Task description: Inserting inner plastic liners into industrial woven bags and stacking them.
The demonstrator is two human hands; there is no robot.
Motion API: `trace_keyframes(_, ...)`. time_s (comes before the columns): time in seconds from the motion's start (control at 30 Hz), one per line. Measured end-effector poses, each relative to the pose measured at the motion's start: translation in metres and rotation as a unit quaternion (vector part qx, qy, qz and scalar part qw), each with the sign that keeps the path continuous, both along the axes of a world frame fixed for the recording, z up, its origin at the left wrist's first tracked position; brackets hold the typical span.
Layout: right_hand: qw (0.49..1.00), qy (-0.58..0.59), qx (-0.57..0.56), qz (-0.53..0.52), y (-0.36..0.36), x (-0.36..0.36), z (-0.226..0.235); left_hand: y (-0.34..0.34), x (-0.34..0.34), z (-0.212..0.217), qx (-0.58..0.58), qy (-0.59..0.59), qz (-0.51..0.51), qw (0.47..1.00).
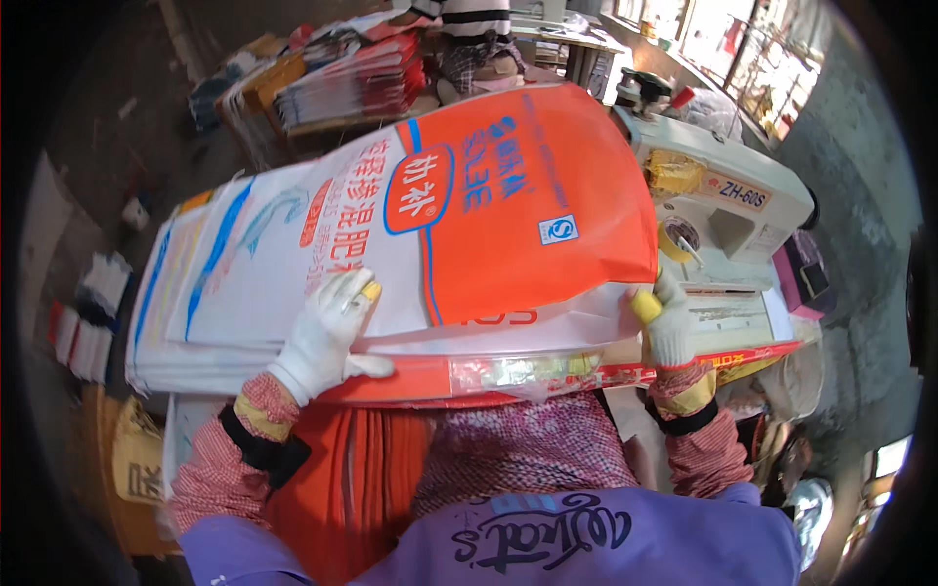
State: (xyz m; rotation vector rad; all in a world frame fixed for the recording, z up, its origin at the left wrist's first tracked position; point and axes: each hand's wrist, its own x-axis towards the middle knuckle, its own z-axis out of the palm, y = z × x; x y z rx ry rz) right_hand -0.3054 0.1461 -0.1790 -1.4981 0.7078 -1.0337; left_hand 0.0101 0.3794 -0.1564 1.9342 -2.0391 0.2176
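Note:
A large woven plastic sack (547, 186), orange and white with blue lines, lies on top of a stack of similar sacks (156, 376) in front of me. My left hand (330, 327), in a white glove with a yellow-covered fingertip, rests on the sack's near side. Its thumb is spread away from the fingers. At the near right corner, my right hand (670, 320) wears the same kind of glove and pinches the sack's edge, which is slightly raised. A white sewing machine (772, 186) stands just beyond that corner, partly covered by the sack.
Orange-red sacks (347, 479) hang below the near edge, by my lap. Further back, folded sacks (352, 88) are piled near a person in striped sleeves (474, 20). A purple box (806, 273) sits right of the machine, and more bundles (88, 327) lie at left.

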Motion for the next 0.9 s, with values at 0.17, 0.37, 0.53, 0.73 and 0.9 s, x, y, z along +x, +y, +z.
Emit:
trace_keyframes(0.17, 0.991, 0.122, -0.003, 0.060, 0.003, -0.018, -0.034, 0.008, 0.031, -0.028, -0.036, -0.182, 0.088, 0.979)
trace_keyframes(0.37, 0.990, 0.023, -0.109, 0.085, 0.036, 0.019, -0.020, 0.046, 0.086, -0.038, 0.002, -0.256, 0.153, 0.955)
trace_keyframes(0.53, 0.889, 0.145, -0.199, 0.387, 0.140, 0.048, 0.018, 0.124, 0.156, -0.019, 0.081, -0.300, 0.254, 0.916)
trace_keyframes(0.73, 0.651, -0.015, -0.257, 0.714, 0.097, 0.082, 0.080, 0.246, 0.131, -0.005, 0.029, 0.461, 0.487, 0.741)
trace_keyframes(0.9, 0.822, 0.262, -0.441, 0.250, 0.045, 0.153, 0.125, 0.245, -0.022, -0.011, -0.167, 0.524, 0.479, 0.684)
